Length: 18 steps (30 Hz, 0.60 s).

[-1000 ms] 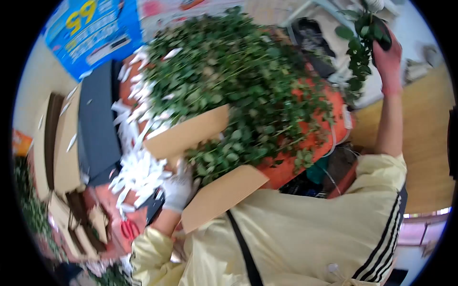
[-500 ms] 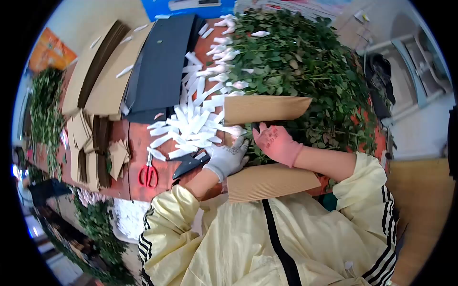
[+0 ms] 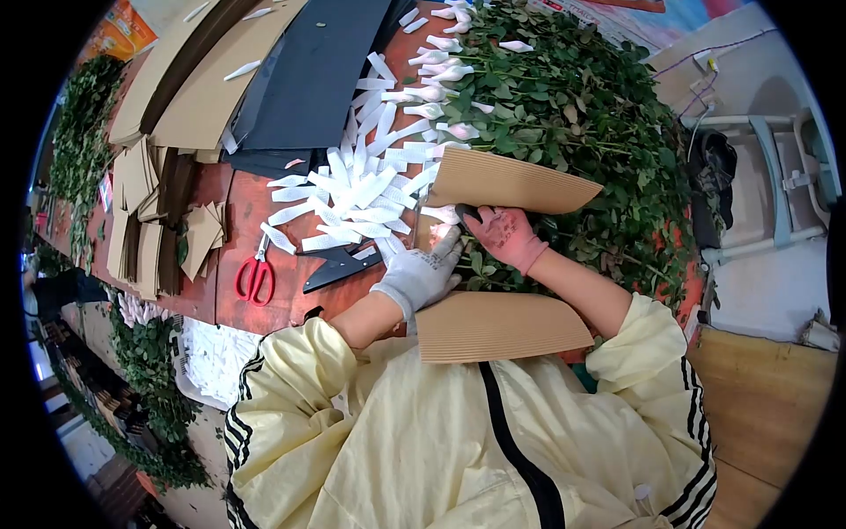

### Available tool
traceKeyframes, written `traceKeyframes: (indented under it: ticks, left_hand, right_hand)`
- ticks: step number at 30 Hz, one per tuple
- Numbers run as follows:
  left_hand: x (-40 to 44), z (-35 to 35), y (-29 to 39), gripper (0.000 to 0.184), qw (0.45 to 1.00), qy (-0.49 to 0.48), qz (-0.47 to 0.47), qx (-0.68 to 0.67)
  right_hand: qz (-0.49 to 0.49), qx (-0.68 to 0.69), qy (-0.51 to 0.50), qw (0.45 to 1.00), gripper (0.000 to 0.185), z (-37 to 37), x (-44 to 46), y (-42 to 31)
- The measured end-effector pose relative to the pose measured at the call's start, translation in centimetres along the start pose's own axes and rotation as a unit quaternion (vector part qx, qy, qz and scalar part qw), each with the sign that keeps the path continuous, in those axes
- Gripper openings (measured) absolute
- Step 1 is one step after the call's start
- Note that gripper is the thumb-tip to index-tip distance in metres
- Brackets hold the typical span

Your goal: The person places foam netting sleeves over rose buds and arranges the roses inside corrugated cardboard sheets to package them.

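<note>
My left hand (image 3: 418, 274), in a whitish glove, reaches in between two flaps of corrugated cardboard, its fingers closed over something near a white-sleeved flower head (image 3: 443, 214). Beside it, my right hand (image 3: 505, 236), in a pink glove with dark fingertips, touches stems and leaves just inside the upper cardboard flap (image 3: 515, 181). What its fingertips hold is hidden. The lower cardboard flap (image 3: 502, 328) lies against my jacket. Green leafy stems (image 3: 564, 115) with white-netted flower heads spread behind the upper flap. Loose white net sleeves (image 3: 352, 198) are heaped left of my hands.
Red-handled scissors (image 3: 256, 279) and a black tool (image 3: 339, 267) lie on the red table (image 3: 295, 295). Cardboard stacks (image 3: 198, 97) and dark sheets (image 3: 313, 79) stand at the left. A chair frame (image 3: 774, 185) is at the right, a white crate (image 3: 216, 357) lower left.
My right hand, earlier raised at the far right with a leafy stem, has come down beside my left hand between the cardboard flaps. The head view has swung round.
</note>
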State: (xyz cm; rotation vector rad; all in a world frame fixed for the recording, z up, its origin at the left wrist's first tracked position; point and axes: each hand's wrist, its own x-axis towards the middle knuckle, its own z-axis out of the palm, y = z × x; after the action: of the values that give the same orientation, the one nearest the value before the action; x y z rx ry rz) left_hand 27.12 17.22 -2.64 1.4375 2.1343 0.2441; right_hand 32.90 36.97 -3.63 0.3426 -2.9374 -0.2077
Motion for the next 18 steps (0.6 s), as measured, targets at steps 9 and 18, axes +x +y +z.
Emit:
traceKeyframes:
  ticks: [9, 18]
  left_hand:
    - [-0.1, -2.3, 0.6, 0.063, 0.997, -0.059, 0.001, 0.058]
    - [1.8, -2.6, -4.7, 0.034, 0.965, 0.259, -0.016, -0.026]
  right_hand:
    - [-0.019, 0.008, -0.078, 0.997, 0.022, 2.2, -0.7, -0.4]
    - [0.017, 0.038, -0.160, 0.986, 0.029, 2.7, -1.0, -0.5]
